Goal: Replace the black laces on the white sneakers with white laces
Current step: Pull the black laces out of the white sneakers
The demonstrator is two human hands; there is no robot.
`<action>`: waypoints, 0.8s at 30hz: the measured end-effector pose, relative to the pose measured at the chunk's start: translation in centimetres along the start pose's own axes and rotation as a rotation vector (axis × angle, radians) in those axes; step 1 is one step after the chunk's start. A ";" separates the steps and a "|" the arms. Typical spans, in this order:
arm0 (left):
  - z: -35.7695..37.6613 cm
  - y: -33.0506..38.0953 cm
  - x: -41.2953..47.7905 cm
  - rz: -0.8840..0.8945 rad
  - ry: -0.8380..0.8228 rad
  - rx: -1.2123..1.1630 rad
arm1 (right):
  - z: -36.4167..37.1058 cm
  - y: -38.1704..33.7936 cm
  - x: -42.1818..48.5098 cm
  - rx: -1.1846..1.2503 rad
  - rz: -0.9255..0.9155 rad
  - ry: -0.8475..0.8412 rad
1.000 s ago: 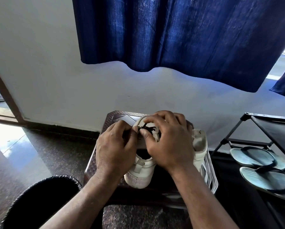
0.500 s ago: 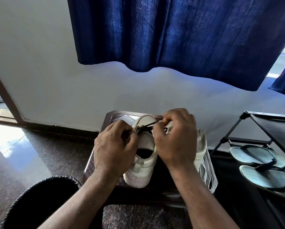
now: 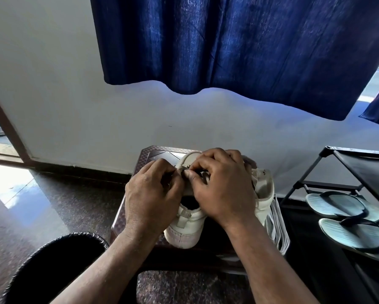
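Black bin (image 3: 59, 266) sits on the floor off the table's (image 3: 155, 153) near-left corner. Sneaker (image 3: 184, 233) stands mid-table, heel twd the near edge, toe twd the far edge. L hand (image 3: 153, 200) & R hand (image 3: 225, 189) meet over its tongue. Fingers of both are curled tight, thumb + forefinger tips pinching the black lace (image 3: 203, 175) at the eyelets; most of the lace is hidden under R hand. 2nd sneaker (image 3: 264, 187) is just beside it, R side. White laces (image 3: 278, 227) hang over the table's right edge. Beyond: shoe rack (image 3: 359, 163) w/ flip-flops (image 3: 342, 207), blue curtain (image 3: 228, 51) on the wall.
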State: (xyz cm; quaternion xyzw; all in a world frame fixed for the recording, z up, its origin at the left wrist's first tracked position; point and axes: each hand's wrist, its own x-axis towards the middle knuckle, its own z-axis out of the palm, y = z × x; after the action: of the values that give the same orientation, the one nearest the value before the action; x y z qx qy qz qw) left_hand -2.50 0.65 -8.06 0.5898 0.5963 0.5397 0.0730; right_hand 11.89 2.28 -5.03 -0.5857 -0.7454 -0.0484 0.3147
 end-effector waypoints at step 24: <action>-0.4 -0.2 1.9 -0.009 -0.230 -0.151 | -0.6 1.2 0.5 0.302 0.136 0.112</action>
State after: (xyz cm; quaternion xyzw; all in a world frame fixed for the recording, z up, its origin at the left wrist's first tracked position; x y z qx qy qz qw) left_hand -3.46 2.00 -7.02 0.6380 0.5443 0.5113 0.1876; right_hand 13.17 2.83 -4.67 -0.5771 -0.6843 0.0528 0.4426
